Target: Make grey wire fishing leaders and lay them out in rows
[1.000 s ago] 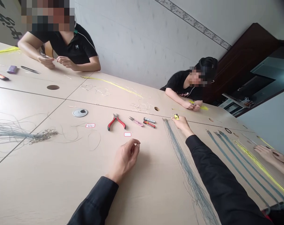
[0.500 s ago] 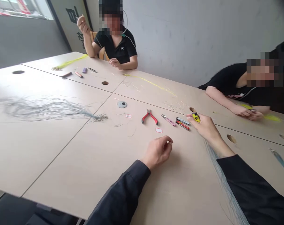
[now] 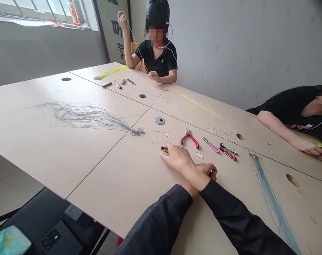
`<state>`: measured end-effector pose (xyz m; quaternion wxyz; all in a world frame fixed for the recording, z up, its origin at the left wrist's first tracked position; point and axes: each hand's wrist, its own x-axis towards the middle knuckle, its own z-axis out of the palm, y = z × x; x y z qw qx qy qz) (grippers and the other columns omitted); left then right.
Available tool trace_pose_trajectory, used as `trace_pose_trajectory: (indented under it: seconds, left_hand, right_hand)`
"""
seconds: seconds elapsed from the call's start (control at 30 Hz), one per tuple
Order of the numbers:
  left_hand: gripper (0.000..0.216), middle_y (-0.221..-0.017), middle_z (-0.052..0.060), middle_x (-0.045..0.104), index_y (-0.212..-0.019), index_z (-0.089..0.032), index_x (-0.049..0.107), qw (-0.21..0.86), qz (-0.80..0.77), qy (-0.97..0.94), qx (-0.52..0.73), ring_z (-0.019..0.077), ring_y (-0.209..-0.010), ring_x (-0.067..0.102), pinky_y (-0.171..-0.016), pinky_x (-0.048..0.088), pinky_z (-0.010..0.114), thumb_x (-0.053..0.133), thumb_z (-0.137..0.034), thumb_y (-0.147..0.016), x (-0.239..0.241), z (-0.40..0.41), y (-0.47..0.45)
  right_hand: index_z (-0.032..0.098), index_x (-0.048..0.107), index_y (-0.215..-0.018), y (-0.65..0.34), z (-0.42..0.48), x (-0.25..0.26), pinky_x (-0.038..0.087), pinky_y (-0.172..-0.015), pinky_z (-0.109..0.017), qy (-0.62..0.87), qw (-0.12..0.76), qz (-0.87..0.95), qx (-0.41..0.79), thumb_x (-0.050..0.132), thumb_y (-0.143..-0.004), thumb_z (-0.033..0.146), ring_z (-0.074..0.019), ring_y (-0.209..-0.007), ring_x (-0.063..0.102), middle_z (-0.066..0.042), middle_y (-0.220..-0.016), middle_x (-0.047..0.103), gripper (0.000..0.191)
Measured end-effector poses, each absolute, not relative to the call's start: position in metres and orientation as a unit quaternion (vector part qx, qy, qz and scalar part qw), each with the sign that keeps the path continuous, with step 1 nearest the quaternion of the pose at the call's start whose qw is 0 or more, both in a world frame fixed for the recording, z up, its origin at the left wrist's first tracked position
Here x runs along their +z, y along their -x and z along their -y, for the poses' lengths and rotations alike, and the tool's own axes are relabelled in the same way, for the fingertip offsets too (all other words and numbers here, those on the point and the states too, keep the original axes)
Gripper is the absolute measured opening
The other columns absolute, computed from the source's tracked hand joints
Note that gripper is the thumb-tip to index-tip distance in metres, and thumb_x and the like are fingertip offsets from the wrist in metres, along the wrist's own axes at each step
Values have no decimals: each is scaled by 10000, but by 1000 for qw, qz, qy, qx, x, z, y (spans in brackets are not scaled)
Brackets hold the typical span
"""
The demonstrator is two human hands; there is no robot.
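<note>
Below the near edge of the worktop [image 3: 110, 191], a black phone [image 3: 64, 239] lies on a dark seat [image 3: 30, 209]. Up on top, the right arm crosses over the left. The left hand [image 3: 207, 169] peeks out from under the right wrist, fingers curled; I can't tell if it holds anything. The right hand [image 3: 178, 156] pinches a small yellow and black thing [image 3: 164, 149] just above the worktop. To the right, blue strings [image 3: 270, 194] lie with their tips toward the far edge. Past the hands are two pens [image 3: 228, 151], pink snips [image 3: 211, 145] and red pliers [image 3: 190, 138]. Gray strings [image 3: 97, 117] spread toward the left edge. Near the far corner, another person [image 3: 161, 62] holds up a thread [image 3: 135, 42].
</note>
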<state>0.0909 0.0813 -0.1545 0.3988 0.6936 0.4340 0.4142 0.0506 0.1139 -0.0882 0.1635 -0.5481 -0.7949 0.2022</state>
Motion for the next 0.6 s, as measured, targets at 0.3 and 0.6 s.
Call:
trace_pose_trajectory:
  seconds: [0.3,0.6]
  left_hand:
    - [203,-748,4,658,-916,-182,693,428,-442,-695,372,143,-676,585,-660,461,248,539,-190,-783,-154,-82,-92]
    - [234,-833,64,722,-917,-229,719,446,-486,-646,384,223,-809,673,-753,510,316,553,-218,-753,-135,-71,-90]
  right_hand:
    - [225,652,-903,7,-143,-77,317,-599,-254,538,28,831,137,514,-899,332,-182,-796,630,-51,-876,697,174]
    - [227,676,-928,48,-155,-95,306,-586,-263,534,68,831,139,537,-873,366,-199,-765,638,-63,-857,715,204]
